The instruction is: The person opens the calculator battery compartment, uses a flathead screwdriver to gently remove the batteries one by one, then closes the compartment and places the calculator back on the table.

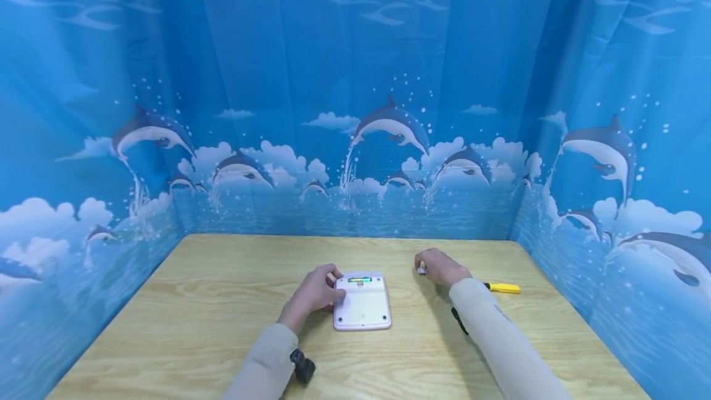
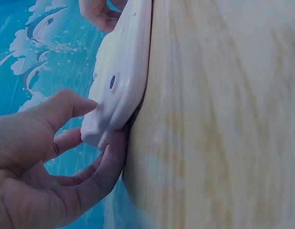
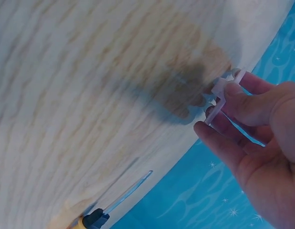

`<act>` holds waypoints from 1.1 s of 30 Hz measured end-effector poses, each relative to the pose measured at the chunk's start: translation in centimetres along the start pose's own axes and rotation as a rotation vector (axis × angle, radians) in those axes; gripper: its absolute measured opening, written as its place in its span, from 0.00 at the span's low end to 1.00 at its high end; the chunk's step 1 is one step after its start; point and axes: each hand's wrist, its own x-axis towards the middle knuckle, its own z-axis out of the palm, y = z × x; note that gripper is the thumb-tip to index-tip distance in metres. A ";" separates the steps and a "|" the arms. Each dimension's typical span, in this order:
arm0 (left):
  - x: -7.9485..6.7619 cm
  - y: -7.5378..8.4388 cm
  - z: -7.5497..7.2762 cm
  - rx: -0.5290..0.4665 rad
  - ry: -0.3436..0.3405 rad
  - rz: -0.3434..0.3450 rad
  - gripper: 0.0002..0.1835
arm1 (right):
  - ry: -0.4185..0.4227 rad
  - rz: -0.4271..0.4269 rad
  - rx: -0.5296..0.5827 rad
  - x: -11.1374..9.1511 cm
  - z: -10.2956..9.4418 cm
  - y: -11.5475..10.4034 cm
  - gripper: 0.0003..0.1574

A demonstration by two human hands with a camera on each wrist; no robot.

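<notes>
A flat white device (image 1: 362,308), looking like a calculator turned face down, lies on the table with its small battery slot (image 1: 360,279) uncovered and a greenish battery inside. My left hand (image 1: 315,292) pinches its left edge, thumb on the upper face. In the left wrist view a finger (image 2: 116,148) sits beneath the rim of the device (image 2: 121,88). To the right and apart from the device, my right hand (image 1: 441,267) pinches a small white plastic battery cover (image 3: 219,99) between thumb and fingers, just above the table.
A screwdriver with a yellow handle (image 1: 504,288) lies on the wooden table (image 1: 222,301) beyond the right forearm, which hides part of it. Its metal shaft (image 3: 130,191) shows in the right wrist view. A blue dolphin-print curtain (image 1: 355,110) closes off the back and both sides.
</notes>
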 end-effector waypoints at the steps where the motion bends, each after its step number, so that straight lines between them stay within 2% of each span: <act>1: 0.0 0.0 0.0 -0.001 -0.001 -0.002 0.14 | 0.000 0.003 -0.004 0.0 0.0 0.0 0.11; 12: -0.2 0.0 0.0 -0.005 -0.004 0.002 0.15 | 0.008 0.024 -0.011 0.0 0.1 0.1 0.12; 28: -0.2 0.1 0.0 0.001 -0.002 0.002 0.15 | 0.038 -0.019 -0.027 -0.2 0.4 0.3 0.15; 33: -0.3 0.1 0.0 0.003 -0.007 0.003 0.15 | 0.027 -0.002 -0.020 -0.3 0.3 0.3 0.17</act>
